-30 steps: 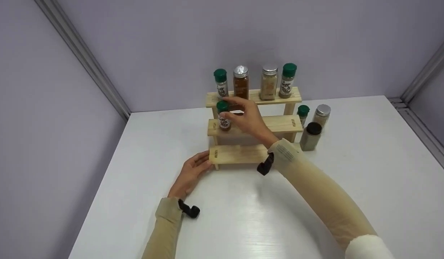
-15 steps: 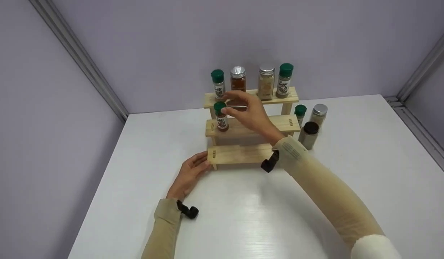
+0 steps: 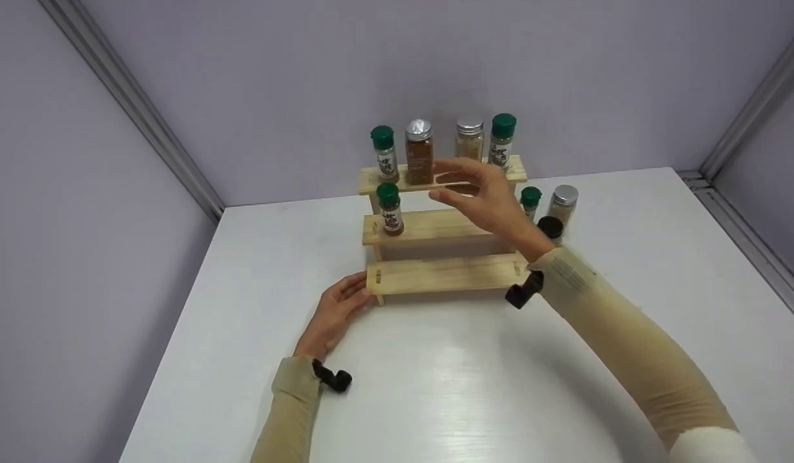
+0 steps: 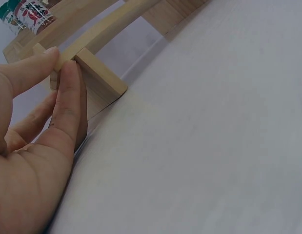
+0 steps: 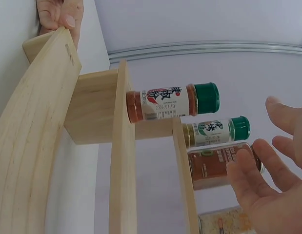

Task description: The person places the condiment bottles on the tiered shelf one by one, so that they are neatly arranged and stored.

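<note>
A three-tier wooden spice rack (image 3: 448, 274) stands on the white table. My left hand (image 3: 332, 316) holds the left end of its lowest shelf, thumb and fingers at the corner in the left wrist view. A green-capped spice jar (image 3: 391, 212) of reddish powder stands upright at the left of the middle shelf. To its right, my right hand (image 3: 490, 196) hovers in front of the upper shelves, fingers spread and holding nothing. On the top shelf are a green-capped jar (image 3: 385, 157), a silver-capped jar of red-brown spice (image 3: 419, 154), a silver-capped pale one (image 3: 470, 140) and another green-capped jar (image 3: 502, 143).
Beside the rack on the right stand a green-capped jar (image 3: 530, 199), a silver-capped jar (image 3: 563, 204) and a black-capped jar (image 3: 551, 228), the last partly hidden by my right wrist. A pale wall (image 3: 294, 116) rises behind the table.
My right hand has let go of the green-capped jar on the middle shelf and moved right, its fingers spreading. The left hand stays at the rack's lowest shelf.
</note>
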The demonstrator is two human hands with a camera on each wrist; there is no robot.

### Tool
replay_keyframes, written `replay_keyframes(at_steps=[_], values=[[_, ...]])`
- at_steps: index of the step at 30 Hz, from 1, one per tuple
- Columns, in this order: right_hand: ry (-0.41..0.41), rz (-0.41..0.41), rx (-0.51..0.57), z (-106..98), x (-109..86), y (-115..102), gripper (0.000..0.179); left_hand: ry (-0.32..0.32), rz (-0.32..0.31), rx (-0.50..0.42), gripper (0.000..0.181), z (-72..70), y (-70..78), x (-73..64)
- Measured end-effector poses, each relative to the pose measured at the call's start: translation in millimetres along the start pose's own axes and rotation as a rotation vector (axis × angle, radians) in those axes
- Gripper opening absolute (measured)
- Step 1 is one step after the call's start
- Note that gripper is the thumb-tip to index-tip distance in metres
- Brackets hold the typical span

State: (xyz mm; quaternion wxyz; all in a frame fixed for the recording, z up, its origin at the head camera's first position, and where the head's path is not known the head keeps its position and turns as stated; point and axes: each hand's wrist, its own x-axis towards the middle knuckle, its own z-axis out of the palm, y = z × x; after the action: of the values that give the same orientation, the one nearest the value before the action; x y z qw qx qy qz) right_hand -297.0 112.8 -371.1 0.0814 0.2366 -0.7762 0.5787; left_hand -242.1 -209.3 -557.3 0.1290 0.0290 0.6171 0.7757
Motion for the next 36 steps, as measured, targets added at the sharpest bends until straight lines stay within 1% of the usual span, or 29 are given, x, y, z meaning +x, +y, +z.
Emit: replay_keyframes(at_steps=[4,8,12,15,18,22,26,31,36], values=[[0.002,0.005,-0.047,-24,-8.7,4,0.048,0.007,-0.001,-0.003,0.051,0.2,-0.2,-0.9],[-0.005,-0.01,-0.095,-53,-17.6,12,0.046,-0.005,0.0,0.003,0.054,0.6,-1.2,-1.2],[-0.024,-0.014,-0.175,-80,-26.2,23,0.046,-0.01,0.003,0.014,0.057,0.5,-2.3,-1.8],[-0.017,0.013,-0.232,-97,-33.2,31,0.047,-0.007,0.002,0.006,0.056,0.5,-2.3,-2.0],[-0.011,0.049,-0.264,-111,-42.6,43,0.048,-0.008,0.001,-0.003,0.057,0.4,-1.3,-1.9],[-0.015,0.106,-0.313,-122,-56.4,62,0.05,-0.002,-0.002,-0.012,0.057,-1.0,0.4,-2.0],[-0.006,0.161,-0.357,-129,-69.8,81,0.049,0.005,-0.006,-0.019,0.055,-1.2,2.0,-2.0],[-0.006,0.181,-0.353,-135,-86.0,103,0.05,-0.004,-0.016,-0.017,0.055,0.1,1.5,-1.6],[-0.012,0.191,-0.343,-137,-99.0,123,0.057,-0.002,-0.015,-0.017,0.055,1.3,0.2,-2.3]])
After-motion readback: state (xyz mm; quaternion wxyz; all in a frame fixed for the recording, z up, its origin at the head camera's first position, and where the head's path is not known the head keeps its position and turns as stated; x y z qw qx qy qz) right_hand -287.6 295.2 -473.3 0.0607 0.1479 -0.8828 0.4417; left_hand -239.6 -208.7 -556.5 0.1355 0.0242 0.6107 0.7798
